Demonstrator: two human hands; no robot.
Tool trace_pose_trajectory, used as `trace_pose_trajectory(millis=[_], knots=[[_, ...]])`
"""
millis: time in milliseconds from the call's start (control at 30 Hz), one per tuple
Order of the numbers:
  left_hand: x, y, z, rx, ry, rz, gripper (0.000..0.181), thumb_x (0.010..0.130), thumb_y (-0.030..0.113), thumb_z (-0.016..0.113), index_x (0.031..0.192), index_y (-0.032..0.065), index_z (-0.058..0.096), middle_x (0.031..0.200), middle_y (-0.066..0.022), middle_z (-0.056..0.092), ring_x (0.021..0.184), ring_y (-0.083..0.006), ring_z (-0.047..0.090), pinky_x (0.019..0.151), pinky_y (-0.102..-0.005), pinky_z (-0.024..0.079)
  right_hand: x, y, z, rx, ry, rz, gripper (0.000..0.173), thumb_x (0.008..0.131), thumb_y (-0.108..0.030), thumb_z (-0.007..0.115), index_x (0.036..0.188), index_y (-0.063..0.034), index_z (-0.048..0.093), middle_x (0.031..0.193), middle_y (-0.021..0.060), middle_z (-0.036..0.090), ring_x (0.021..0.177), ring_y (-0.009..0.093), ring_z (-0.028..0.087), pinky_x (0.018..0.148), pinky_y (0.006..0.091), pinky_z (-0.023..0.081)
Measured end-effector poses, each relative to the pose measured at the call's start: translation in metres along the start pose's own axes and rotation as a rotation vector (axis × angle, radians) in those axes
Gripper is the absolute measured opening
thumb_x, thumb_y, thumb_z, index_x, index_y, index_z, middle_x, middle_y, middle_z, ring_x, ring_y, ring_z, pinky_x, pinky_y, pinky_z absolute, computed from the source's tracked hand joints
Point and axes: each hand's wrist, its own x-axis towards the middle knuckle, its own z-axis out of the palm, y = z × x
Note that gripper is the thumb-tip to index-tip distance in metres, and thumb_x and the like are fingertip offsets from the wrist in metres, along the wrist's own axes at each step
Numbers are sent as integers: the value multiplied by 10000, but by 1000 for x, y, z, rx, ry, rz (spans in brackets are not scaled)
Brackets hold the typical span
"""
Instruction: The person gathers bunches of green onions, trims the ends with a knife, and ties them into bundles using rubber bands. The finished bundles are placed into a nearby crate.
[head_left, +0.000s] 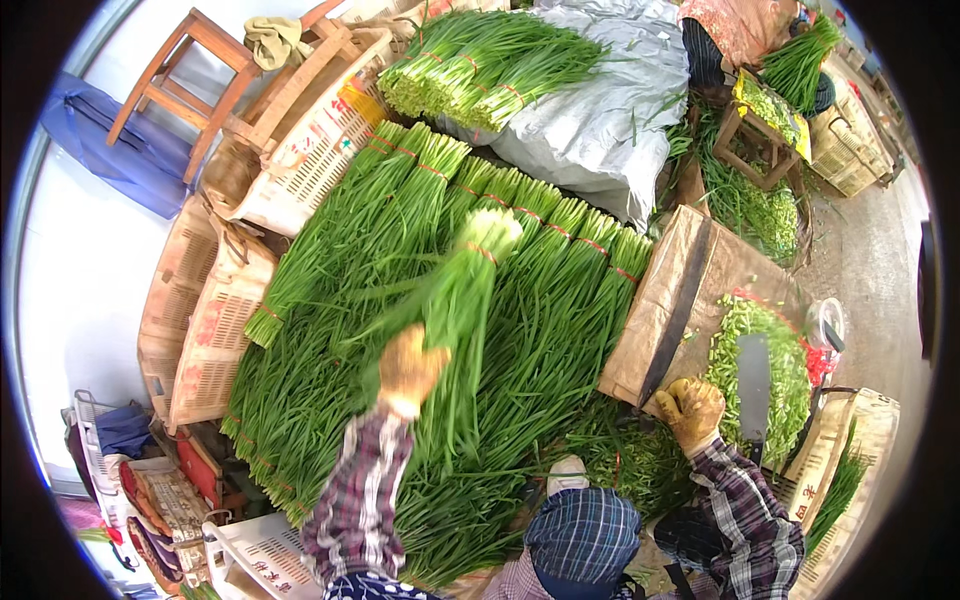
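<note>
My left hand (411, 369), in a yellowish work glove, is at the leafy middle of a banded bunch of garlic chives (480, 262). The bunch is blurred, its pale cut ends pointing away from me. Beneath it lies a wide pile of chive bunches (540, 322) tied with red bands. My right hand (690, 409), also gloved, rests with curled fingers at the near edge of a brown covered work surface (667, 300); whether it holds anything cannot be told. Beside it, a cleaver (752, 390) lies on chopped chive ends (724, 360).
More bunches (495, 67) lie on a grey plastic sheet (585, 150) at the far side. Plastic crates (217, 322) and a wooden chair (187, 94) stand left. A small wooden stool (757, 150) and a co-worker (739, 34) holding chives are far right. Trimmings (637, 457) lie near my knees.
</note>
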Motion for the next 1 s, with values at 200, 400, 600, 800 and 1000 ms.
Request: trace_pose_trajectory(millis=[200,400,600,800,1000], knots=[[-141,-69,50,395,-252,-23,682,816,558,691,1287,78,575,1190,-141,655,1070,-338,632,892,-469,513,8,-9,-8,54,36,-70,248,798,-305,729,692,-105,628,667,108,589,644,330,599,590,449,457],[-98,13,46,252,369,273,799,800,422,766,1399,-1,450,1246,-229,588,1145,-393,561,1000,-463,442,5,-9,-11,77,-29,-20,220,810,-281,712,729,-96,625,702,130,605,692,350,610,619,459,463],[-37,65,139,548,61,-31,1234,651,602,817,1560,88,160,1517,-214,332,1367,-405,351,1140,-493,278,0,-12,-24,160,-16,-108,172,815,-248,710,848,-90,650,796,132,636,773,350,613,687,460,468],[0,43,156,660,-17,-299,1155,693,408,837,1573,137,140,1260,-149,554,1091,-300,587,928,-396,486,-38,-13,-65,113,-74,-116,378,801,-231,714,1147,-94,650,1051,147,629,993,366,556,875,469,436],[-17,21,125,350,98,-62,1020,608,233,821,1486,51,335,1044,-188,630,979,-352,621,872,-432,505,-77,-2,-112,186,13,-22,391,780,-169,732,1156,-98,648,1057,128,624,994,355,554,881,454,443]])
